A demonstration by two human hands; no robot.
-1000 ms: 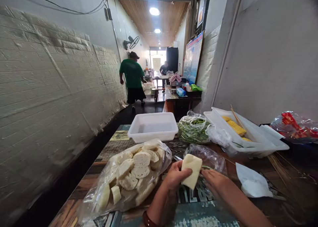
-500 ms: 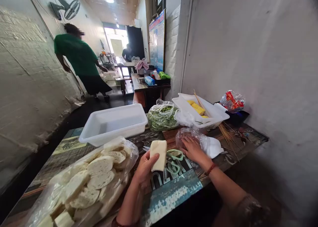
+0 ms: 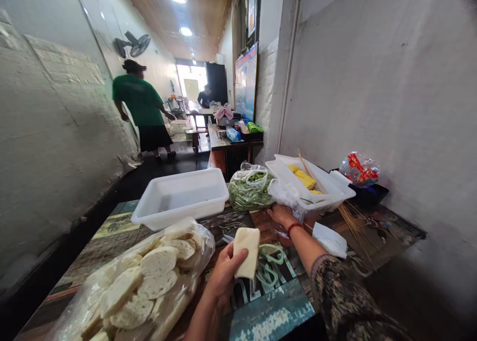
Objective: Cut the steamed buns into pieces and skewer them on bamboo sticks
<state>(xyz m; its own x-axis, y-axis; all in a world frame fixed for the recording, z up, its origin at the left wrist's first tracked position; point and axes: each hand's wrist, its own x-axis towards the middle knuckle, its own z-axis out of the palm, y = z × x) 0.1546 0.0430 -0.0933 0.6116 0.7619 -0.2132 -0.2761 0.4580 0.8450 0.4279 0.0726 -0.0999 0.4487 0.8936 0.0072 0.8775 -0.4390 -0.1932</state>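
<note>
A pale, smooth rectangular slab (image 3: 247, 251) is pinched upright in my left hand (image 3: 225, 269), thumb across its front. My right hand (image 3: 282, 215) reaches forward to a crumpled clear plastic bag (image 3: 296, 211), beside a bag of green vegetables (image 3: 250, 189); its fingers are mostly hidden. Light-green-handled scissors (image 3: 269, 269) lie on the table right of the slab. Left of my left hand sits a large clear bag of pale, round spongy slices (image 3: 158, 269).
A white plastic tub (image 3: 179, 197) stands at the back left. Another white tub (image 3: 335, 194) holds yellow corn pieces (image 3: 303, 178) and thin sticks. Loose skewers (image 3: 354, 226) and a folded white piece (image 3: 330, 239) lie to the right. A person in green (image 3: 137, 105) stands farther back.
My right hand has moved forward, and the clear bag under it has shifted away from me, leaving the white piece behind. The left hand keeps its slab. The camera view has tilted up.
</note>
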